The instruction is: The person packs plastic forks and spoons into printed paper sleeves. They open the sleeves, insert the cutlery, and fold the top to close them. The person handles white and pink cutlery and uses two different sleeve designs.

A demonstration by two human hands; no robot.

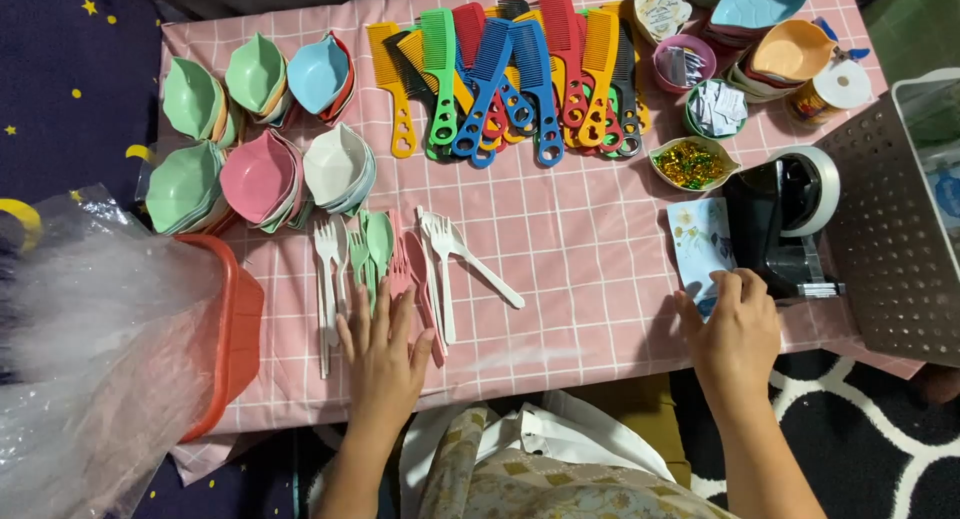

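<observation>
Pink checked tablecloth (600, 239) is carrying sorted stock. Left hand (383, 354), spread flat, is pressing the plastic forks (385, 264) near the front edge (keeping them grouped); right hand (737, 334), fingers curled, is touching a small patterned card (700, 244) beside the black tape dispenser (785, 219).

Left hand (383, 354) lies flat on plastic forks (385, 269) at lower centre of a pink checked desk (590, 239); right hand (735, 329) touches a black tape dispenser (785, 224); combs (510, 74) above
</observation>
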